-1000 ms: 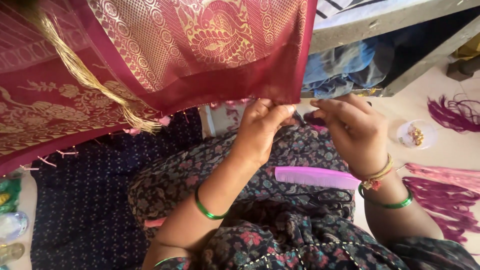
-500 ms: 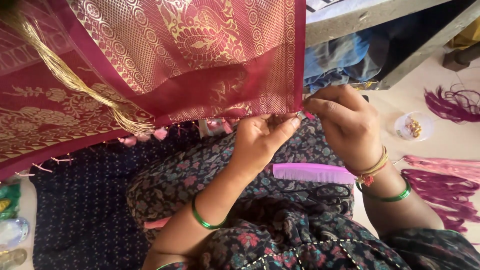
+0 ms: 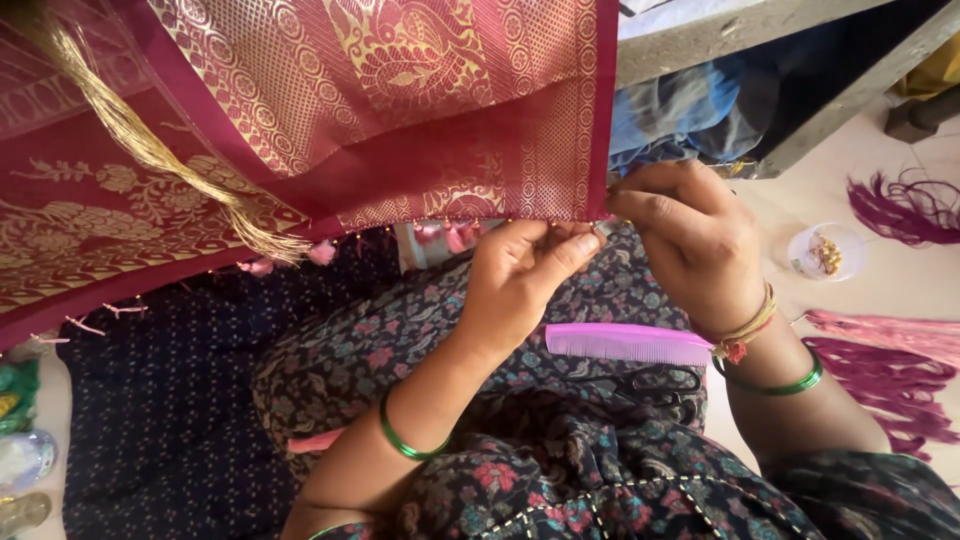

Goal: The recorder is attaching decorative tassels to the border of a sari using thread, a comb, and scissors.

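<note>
**A:** Sari [image 3: 380,110], maroon with gold weave, hangs across the upper frame; its top and left run out of view. Where do the hands meet it?

**B:** At the lower hem, near the right corner. Left hand [image 3: 515,275] pinches the hem from below, fingers closed on the edge. Right hand [image 3: 690,240] is curled tight at the corner; whatever it grips between the fingertips is too small to make out.

**A:** And along the hem?

**B:** Small pink tassels [image 3: 322,252] hang from it; several are half hidden behind the cloth. A gold cord [image 3: 150,150] trails over the sari's face.

**A:** On the lap?

**B:** A pink comb [image 3: 625,343] lies on the floral dress, with black scissors [image 3: 655,382] just below it, partly lost in the print.

**A:** To the right?

**B:** Maroon thread [image 3: 905,205] and a small cup [image 3: 822,252] lie on the floor; the cup's contents are unclear.
</note>
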